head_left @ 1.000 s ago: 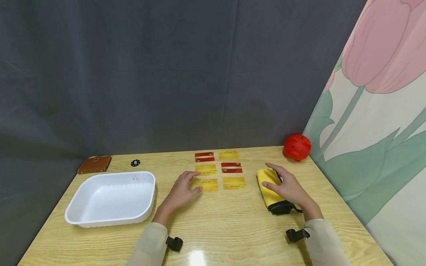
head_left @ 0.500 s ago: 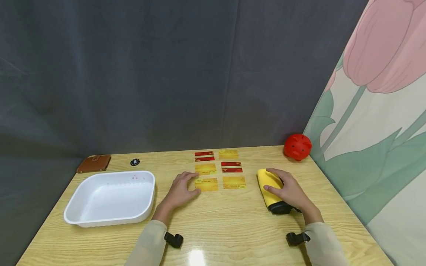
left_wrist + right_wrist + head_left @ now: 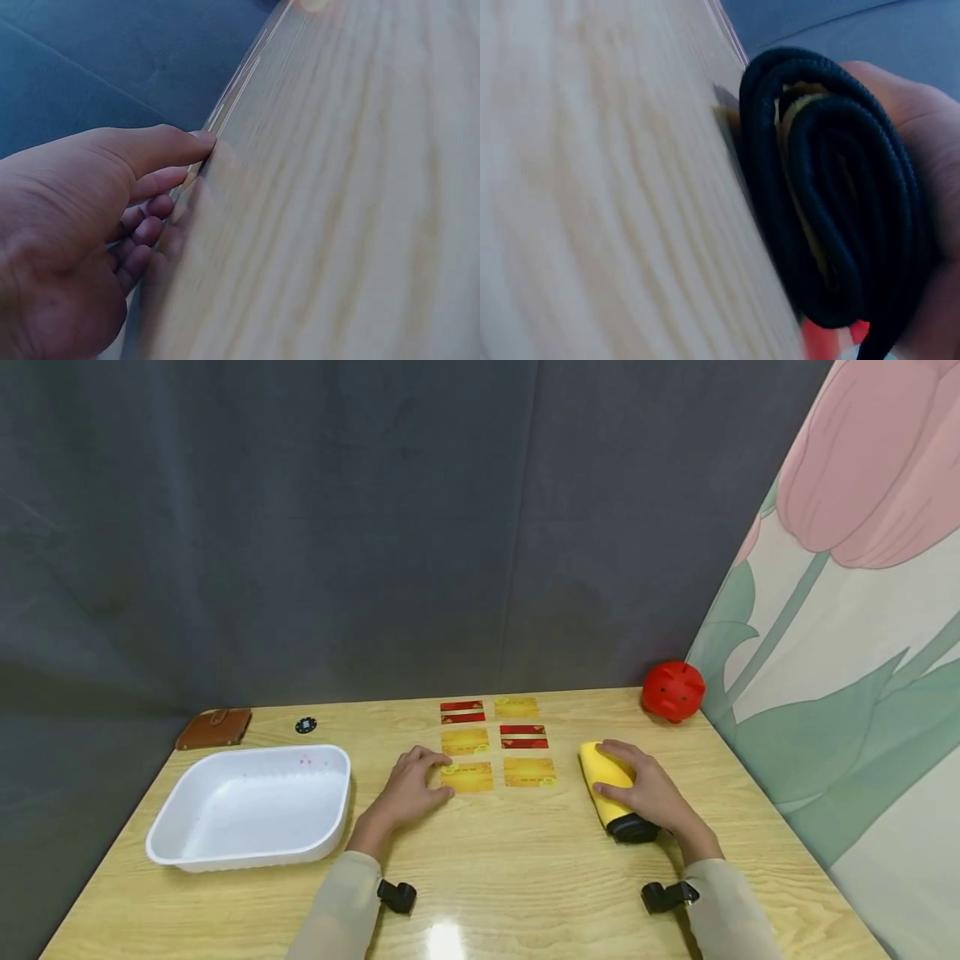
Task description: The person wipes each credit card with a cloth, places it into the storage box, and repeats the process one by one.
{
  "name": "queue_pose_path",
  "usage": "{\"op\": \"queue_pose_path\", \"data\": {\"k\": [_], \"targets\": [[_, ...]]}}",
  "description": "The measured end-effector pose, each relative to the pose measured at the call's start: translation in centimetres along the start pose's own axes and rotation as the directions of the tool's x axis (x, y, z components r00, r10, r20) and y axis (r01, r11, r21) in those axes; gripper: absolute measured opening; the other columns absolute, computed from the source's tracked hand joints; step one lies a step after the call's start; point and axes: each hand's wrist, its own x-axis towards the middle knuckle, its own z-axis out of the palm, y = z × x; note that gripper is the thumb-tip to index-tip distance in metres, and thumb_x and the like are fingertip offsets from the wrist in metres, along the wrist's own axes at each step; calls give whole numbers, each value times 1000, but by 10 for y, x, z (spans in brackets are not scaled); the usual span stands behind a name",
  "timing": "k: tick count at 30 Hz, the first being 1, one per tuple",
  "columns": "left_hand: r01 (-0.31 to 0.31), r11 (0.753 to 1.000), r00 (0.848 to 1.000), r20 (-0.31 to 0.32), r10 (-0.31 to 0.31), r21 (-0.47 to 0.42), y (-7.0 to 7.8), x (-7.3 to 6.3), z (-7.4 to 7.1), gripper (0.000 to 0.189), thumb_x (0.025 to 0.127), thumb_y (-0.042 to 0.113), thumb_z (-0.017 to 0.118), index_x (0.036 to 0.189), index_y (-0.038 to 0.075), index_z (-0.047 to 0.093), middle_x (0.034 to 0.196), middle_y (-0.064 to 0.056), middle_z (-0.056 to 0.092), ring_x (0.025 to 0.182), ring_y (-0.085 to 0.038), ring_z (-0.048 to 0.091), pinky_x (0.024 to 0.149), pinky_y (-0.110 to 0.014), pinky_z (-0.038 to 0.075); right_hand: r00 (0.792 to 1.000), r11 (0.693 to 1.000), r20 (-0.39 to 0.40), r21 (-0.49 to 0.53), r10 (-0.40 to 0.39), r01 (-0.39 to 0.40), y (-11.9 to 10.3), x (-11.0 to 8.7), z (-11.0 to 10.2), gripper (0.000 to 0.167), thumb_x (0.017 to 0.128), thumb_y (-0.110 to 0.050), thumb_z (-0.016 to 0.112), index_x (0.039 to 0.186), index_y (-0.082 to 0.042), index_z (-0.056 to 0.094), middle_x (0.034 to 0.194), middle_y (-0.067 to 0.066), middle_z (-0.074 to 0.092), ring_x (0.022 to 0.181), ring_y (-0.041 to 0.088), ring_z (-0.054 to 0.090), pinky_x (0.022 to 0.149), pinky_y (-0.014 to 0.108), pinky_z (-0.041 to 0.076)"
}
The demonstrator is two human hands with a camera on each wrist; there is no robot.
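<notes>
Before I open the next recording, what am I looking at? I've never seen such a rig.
No machine here: just a person's left hand and right hand, bare. The wide view comes from a head-worn camera, each close-up from a wrist camera. On the wooden table are a white tray, brown case, black disc, red piggy bank and six yellow or red cards. The right hand grips a yellow and black roll. The left hand is at the nearest left card; whether it touches is unclear.

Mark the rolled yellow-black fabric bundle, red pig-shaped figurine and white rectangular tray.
Rolled yellow-black fabric bundle (image 3: pixel 603 767): head view, yellow side.
Red pig-shaped figurine (image 3: pixel 672 692): head view, front.
White rectangular tray (image 3: pixel 251 810): head view, bare floor.
</notes>
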Motion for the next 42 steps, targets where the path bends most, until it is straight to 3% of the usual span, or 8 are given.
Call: {"op": "queue_pose_path", "data": {"k": [11, 15, 22, 28, 34, 35, 38, 42], "targets": [[56, 998, 998, 16, -57, 6, 7, 2, -2, 42, 92, 26, 80, 129, 14, 65, 132, -5, 55, 131, -31, 47, 111, -53, 45, 999, 999, 33, -38, 22, -21, -3, -6, 0, 70, 87, -33, 83, 148, -9, 57, 158, 22, 47, 148, 51, 36, 115, 75, 31], [58, 998, 998, 0, -58, -12, 5, 3, -2, 42, 90, 25, 82, 126, 14, 63, 127, -4, 58, 124, -27, 50, 105, -47, 48, 998, 998, 37, -42, 51, -49, -5, -7, 1, 67, 88, -30, 82, 148, -12, 57, 159, 19, 47, 149, 50, 36, 115, 74, 32], [-3, 996, 1000, 4, 4, -94, 6, 5, -3, 42, 87, 14, 84, 122, 17, 60, 94, -2, 56, 84, -17, 50, 77, -34, 44, 999, 998, -4, -53, 43, -43, -5, -8, 4, 60, 89, -17, 79, 146, -14, 59, 153, 18, 52, 140, 47, 50, 107, 72, 42], [-24, 993, 999, -35, 20, -119, 7, 4, -6, 38, 89, 8, 81, 119, 23, 64, 91, 0, 59, 81, -13, 55, 77, -31, 49, 1000, 1000, -20, 16, 16, -16, -3, -8, 3, 57, 90, -10, 78, 144, -12, 61, 152, 19, 53, 141, 47, 48, 112, 70, 38], [-80, 990, 993, -95, 69, -116, 5, 5, -9, 35, 91, 4, 78, 119, 21, 66, 96, -4, 66, 84, -12, 64, 80, -34, 58, 999, 996, -36, 87, 7, -4, 1, -8, -1, 55, 91, -8, 77, 144, -10, 61, 152, 21, 53, 143, 46, 45, 116, 67, 35], [-86, 988, 993, -96, 75, -127, 4, 5, -9, 34, 91, 3, 77, 118, 20, 66, 96, -5, 67, 83, -12, 64, 80, -34, 58, 999, 996, -40, 91, 10, -7, 3, -8, -1, 55, 91, -8, 77, 144, -10, 61, 152, 21, 53, 143, 46, 46, 116, 64, 36], [-117, 980, 989, -104, 101, -163, 1, 6, -9, 29, 92, 2, 76, 115, 16, 66, 95, -4, 69, 83, -11, 66, 78, -30, 58, 998, 994, -49, 107, 29, -24, 6, -9, -4, 55, 92, -11, 76, 145, -12, 60, 153, 18, 53, 144, 42, 46, 116, 38, 40], [-129, 973, 985, -134, 105, -191, -1, 6, -9, 23, 91, 3, 77, 111, 14, 70, 95, -2, 72, 83, -10, 67, 76, -25, 58, 998, 992, -50, 122, 47, -41, 7, -8, -4, 56, 93, -14, 76, 147, -14, 58, 155, 15, 52, 145, 39, 45, 107, 18, 35]]}}
